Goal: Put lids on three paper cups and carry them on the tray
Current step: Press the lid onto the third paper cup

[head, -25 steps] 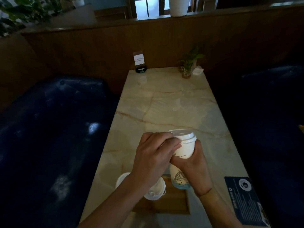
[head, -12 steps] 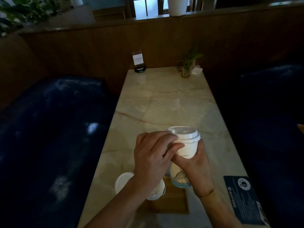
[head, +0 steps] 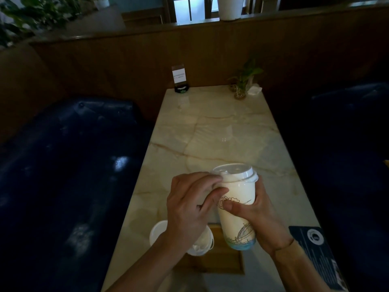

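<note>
Right hand [head: 264, 216] grips tilted cup [head: 236, 209]; left hand [head: 189, 207], at its 9 o'clock, pinches lid [head: 235, 172] edge.

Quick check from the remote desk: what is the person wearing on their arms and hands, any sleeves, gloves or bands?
Both hands are bare, no gloves. The left hand and its forearm show no sleeve, band or watch as far as the frame reaches. The right hand has a thin band round the wrist, its colour hard to tell in the dim light; below it the forearm is bare too. No rings are visible.
</note>
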Action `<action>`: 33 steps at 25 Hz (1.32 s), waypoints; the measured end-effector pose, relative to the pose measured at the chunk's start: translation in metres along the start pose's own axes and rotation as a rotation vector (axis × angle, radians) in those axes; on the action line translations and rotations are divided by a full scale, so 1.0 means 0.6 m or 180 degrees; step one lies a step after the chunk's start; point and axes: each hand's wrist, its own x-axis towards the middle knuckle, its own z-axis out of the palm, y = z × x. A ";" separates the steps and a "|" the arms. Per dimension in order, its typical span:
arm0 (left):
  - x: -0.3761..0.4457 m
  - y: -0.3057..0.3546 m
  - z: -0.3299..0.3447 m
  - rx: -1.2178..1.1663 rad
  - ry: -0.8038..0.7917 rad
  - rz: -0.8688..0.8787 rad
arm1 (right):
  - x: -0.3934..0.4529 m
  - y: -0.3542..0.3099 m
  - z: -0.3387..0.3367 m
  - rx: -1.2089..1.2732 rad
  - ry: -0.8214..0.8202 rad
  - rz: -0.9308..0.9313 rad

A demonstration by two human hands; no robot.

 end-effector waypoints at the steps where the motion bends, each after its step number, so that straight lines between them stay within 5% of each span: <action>1: 0.002 -0.005 -0.002 -0.0031 -0.0031 0.0034 | 0.003 0.000 -0.001 0.0050 -0.0031 0.0056; 5: 0.007 -0.019 -0.003 -0.0018 -0.0139 0.0151 | 0.015 0.001 0.005 -0.0315 -0.0079 0.0012; 11: 0.003 -0.022 0.007 0.0370 -0.0293 0.0266 | 0.021 0.014 0.032 -0.1262 0.0734 -0.0353; 22: -0.005 0.001 0.000 0.0011 -0.0117 -0.0067 | 0.001 0.027 0.032 -0.0494 0.0528 -0.0248; 28: 0.001 -0.019 -0.029 -0.1052 -0.1104 -0.1203 | 0.005 0.040 0.018 -0.0755 0.0327 -0.0078; 33: 0.020 -0.034 -0.039 -0.1125 -0.1462 -0.1142 | 0.007 0.038 0.015 -0.0976 0.0211 -0.0158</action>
